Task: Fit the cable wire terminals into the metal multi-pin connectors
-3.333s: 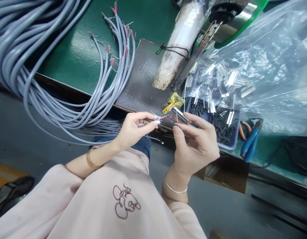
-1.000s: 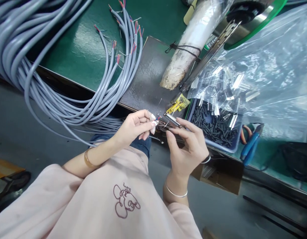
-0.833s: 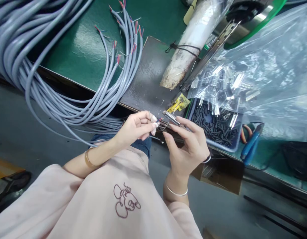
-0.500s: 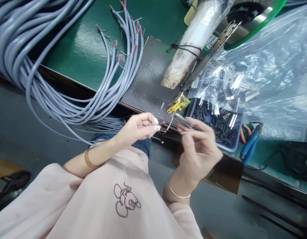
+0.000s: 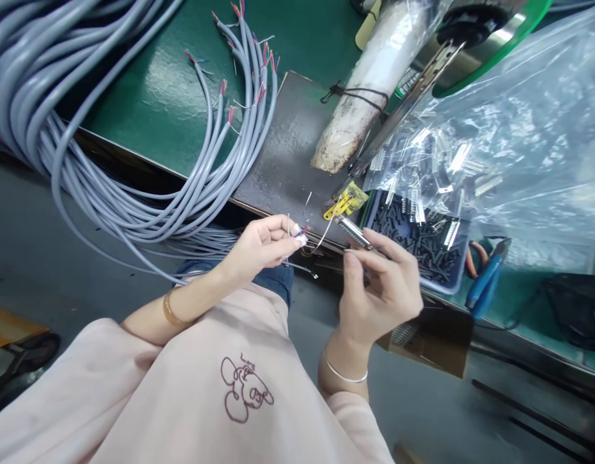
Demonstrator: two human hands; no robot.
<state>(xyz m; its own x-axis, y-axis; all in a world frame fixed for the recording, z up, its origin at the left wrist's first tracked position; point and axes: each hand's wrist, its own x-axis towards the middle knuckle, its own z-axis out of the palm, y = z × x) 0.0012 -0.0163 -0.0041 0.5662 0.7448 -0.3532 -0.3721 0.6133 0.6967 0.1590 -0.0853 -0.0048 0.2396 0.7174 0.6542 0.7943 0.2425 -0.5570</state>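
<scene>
My left hand [image 5: 266, 248] is closed in a pinch around the stripped end of a cable, whose red and blue wires [image 5: 303, 231] poke out past the fingertips. From there a thin white wire [image 5: 329, 227] curves up to the end of a metal multi-pin connector [image 5: 354, 233]. The fingers of my right hand [image 5: 382, 280] grip this connector by its near end, its row of pins facing up. Whether the white wire is joined to a pin is too small to tell. Just beyond the connector lies a yellow clip-like tool [image 5: 343, 205] on the dark board [image 5: 283, 154].
Grey cables [image 5: 181, 200] with stripped ends drape over the green table [image 5: 167, 96] at left. A tray [image 5: 454, 283] of black sleeves and connectors sits at right under plastic [image 5: 529, 142], beside blue-handled pliers [image 5: 485, 283]. A wrapped roll [image 5: 360, 96] and a metal arm [image 5: 408, 106] stand behind.
The connector has turned so its pin row shows clearly, and my right hand has shifted slightly left. My left hand has moved a little left. A small white scrap on the board lies differently.
</scene>
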